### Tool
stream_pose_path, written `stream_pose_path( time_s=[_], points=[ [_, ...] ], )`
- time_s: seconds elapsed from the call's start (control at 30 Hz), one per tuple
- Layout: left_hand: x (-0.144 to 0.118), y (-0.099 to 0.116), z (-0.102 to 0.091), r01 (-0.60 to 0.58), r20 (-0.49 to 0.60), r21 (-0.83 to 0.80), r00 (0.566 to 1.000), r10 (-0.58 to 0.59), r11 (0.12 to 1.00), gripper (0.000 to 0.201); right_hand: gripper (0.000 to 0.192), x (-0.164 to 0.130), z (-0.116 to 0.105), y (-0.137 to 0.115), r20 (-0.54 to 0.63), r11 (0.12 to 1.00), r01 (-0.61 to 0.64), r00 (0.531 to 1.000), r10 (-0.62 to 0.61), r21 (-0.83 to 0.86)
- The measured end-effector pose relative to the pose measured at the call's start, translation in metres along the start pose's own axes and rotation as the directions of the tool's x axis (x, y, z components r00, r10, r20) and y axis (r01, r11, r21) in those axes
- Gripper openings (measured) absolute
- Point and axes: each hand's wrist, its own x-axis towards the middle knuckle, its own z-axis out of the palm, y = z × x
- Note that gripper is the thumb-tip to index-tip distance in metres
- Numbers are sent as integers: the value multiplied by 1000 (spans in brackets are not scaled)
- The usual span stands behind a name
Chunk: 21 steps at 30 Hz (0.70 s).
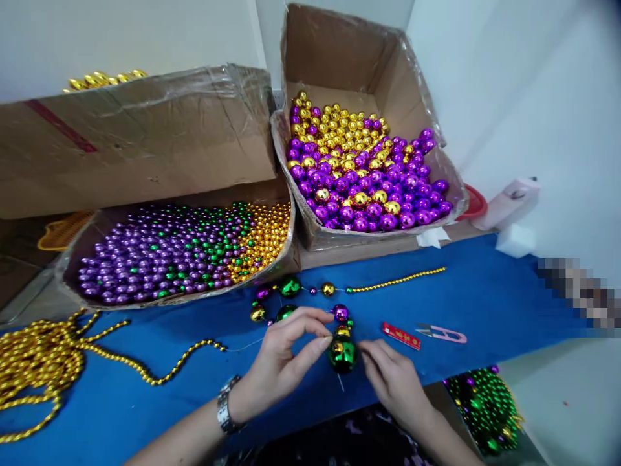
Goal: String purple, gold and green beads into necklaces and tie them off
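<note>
My left hand (291, 353), with a metal watch (227, 404) at the wrist, has thumb and forefinger closed at the side of a bead string. Between my hands hang a purple bead (341, 313), a small gold bead (343, 331) and a large shiny green bead (342, 356). A thin thread end or needle (341, 383) sticks out below the green bead. My right hand (395, 378) is just right of that bead, thumb and fingers pinched; what they hold, if anything, is hidden. Behind, the strung part curves past another large green bead (290, 286) to a gold bead chain (400, 278).
Pink thread snips (444, 334) and a red packet (401, 336) lie on the blue cloth (490, 285). Gold bead chains (36, 362) are heaped at left. Cardboard boxes of beads (286, 262) (369, 241) stand behind. A box of green beads (485, 408) sits lower right.
</note>
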Motion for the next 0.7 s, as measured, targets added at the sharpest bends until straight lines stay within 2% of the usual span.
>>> stream_pose_path(
  time_s=[0.1, 0.17, 0.27, 0.37, 0.43, 0.5, 0.53, 0.6, 0.63, 0.7],
  points=[
    [14, 15, -4, -74, -14, 7, 997, 74, 997, 7, 28, 13, -18, -15, -55, 999, 15, 998, -13, 31],
    [22, 24, -3, -96, -36, -19, 995, 96, 995, 6, 31, 22, -22, -29, -42, 994, 74, 997, -70, 85],
    [31, 31, 0, -89, -102, -88, 992, 80, 992, 3, 24, 31, -23, -42, -6, 977, 130, 991, -131, 168],
    [37, 29, 3, -77, -121, -223, 991, 51, 972, 8, 21, 35, -34, -47, -7, 971, 56, 998, -56, 234],
    [40, 22, 10, -81, -12, -262, 997, 81, 962, 24, 20, 37, -47, -52, -15, 953, -15, 1000, 20, 303],
    [43, 13, 23, -134, 189, -205, 967, 174, 969, 42, 21, 38, -63, -59, -15, 926, -37, 999, 46, 375],
    [45, 7, 31, -181, 294, -157, 930, 221, 971, 43, 21, 39, -70, -64, -14, 916, -28, 999, 37, 399],
    [50, -4, 47, -274, 455, -57, 849, 269, 960, 32, 20, 40, -83, -72, -25, 908, 2, 1000, 10, 419],
    [51, -10, 54, -303, 505, -1, 822, 262, 953, 26, 19, 41, -88, -74, -55, 904, 14, 998, 10, 426],
    [52, -21, 63, -321, 561, 142, 806, 191, 936, 25, 19, 42, -98, -71, -186, 883, 36, 981, 59, 467]
  ],
)
